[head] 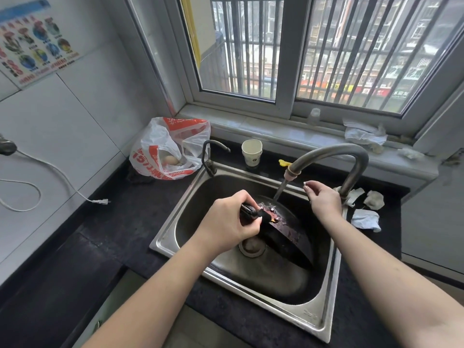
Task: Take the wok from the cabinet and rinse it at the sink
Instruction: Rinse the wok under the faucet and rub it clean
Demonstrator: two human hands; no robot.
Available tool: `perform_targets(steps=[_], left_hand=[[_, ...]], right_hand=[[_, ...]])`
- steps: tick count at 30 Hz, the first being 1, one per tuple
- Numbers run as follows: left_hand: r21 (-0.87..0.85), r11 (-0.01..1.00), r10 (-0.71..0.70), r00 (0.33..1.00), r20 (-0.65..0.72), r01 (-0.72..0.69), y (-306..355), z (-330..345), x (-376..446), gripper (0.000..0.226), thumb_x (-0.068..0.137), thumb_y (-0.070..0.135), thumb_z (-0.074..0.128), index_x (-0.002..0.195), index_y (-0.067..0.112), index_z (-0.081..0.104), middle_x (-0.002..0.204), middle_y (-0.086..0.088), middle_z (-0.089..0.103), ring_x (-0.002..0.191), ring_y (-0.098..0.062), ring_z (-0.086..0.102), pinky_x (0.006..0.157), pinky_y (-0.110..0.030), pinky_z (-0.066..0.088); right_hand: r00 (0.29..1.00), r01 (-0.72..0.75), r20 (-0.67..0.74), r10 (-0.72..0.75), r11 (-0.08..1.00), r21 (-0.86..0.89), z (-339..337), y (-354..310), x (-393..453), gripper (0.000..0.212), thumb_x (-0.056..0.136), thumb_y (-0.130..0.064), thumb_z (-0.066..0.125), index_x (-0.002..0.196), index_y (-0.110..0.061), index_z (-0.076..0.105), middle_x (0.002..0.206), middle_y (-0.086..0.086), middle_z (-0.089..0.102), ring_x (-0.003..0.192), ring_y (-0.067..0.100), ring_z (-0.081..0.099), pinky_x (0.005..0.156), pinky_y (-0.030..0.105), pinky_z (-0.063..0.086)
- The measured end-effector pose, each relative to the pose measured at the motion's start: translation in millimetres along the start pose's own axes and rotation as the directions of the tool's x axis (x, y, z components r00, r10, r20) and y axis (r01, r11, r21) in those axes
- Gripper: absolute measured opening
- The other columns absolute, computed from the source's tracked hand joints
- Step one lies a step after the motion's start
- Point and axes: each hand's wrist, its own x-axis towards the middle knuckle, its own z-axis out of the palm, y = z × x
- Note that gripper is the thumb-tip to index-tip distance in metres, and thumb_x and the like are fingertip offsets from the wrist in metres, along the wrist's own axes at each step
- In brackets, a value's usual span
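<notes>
gripping the wet dark wok point(283, 234) handle, left hand point(226, 222); right hand point(324, 197) loosely open.

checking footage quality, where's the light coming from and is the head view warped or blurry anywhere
Head view: daylight from the barred window; glare on the sink rim; the dark wok shows little detail; wide-angle bends the window frame and forearms; poster text too soft to read.
</notes>
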Motion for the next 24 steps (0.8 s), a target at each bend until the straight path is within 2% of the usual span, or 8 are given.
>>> perform_targets(steps=[8, 13, 20, 24], left_hand=[[0.026, 1.0, 0.007, 1.0, 0.024, -0.007, 5.0, -1.4, 9.3, 0.019, 0.076, 0.023, 0.076, 0.091, 0.021, 0.063, 0.075, 0.017, 0.064, 0.072, 0.008, 0.061, 0.064, -0.003, 0.041], [0.039, 0.999, 0.012, 1.0, 0.015, -0.013, 12.9, 4.3, 20.4, 0.019, 0.076, 0.025, 0.075, 0.09, 0.021, 0.063, 0.081, 0.011, 0.069, 0.074, 0.001, 0.064, 0.067, -0.008, 0.046], [0.055, 0.998, -0.011, 1.0, -0.012, 0.012, 17.4, 6.2, 27.6, 0.018, 0.076, 0.025, 0.074, 0.089, 0.021, 0.063, 0.078, 0.011, 0.069, 0.074, 0.003, 0.063, 0.064, -0.004, 0.043], [0.058, 0.998, -0.023, 0.999, -0.03, 0.025, 14.1, 3.7, 29.3, 0.017, 0.075, 0.026, 0.074, 0.089, 0.021, 0.064, 0.08, 0.01, 0.07, 0.075, 0.0, 0.064, 0.068, -0.01, 0.049]], right_hand=[[1.0, 0.006, 0.002, -0.006, 1.0, -0.013, 1.8, 4.1, 2.5, 0.024, 0.092, -0.039, 0.061, 0.11, -0.027, 0.071, 0.105, -0.004, 0.073, 0.1, 0.016, 0.064, 0.084, 0.024, 0.044], [1.0, 0.015, 0.003, -0.015, 1.0, -0.011, 1.7, 4.3, 2.7, 0.024, 0.092, -0.039, 0.06, 0.11, -0.027, 0.071, 0.105, -0.005, 0.073, 0.101, 0.015, 0.063, 0.085, 0.026, 0.045], [1.0, 0.02, 0.008, -0.02, 1.0, 0.014, -0.1, 3.0, 2.3, 0.022, 0.092, -0.034, 0.061, 0.109, -0.024, 0.072, 0.104, -0.003, 0.073, 0.098, 0.013, 0.062, 0.08, 0.021, 0.04], [1.0, 0.021, 0.011, -0.021, 1.0, 0.006, -0.5, 3.4, 2.3, 0.024, 0.093, -0.036, 0.06, 0.11, -0.025, 0.071, 0.105, -0.002, 0.073, 0.1, 0.016, 0.064, 0.081, 0.022, 0.041]])
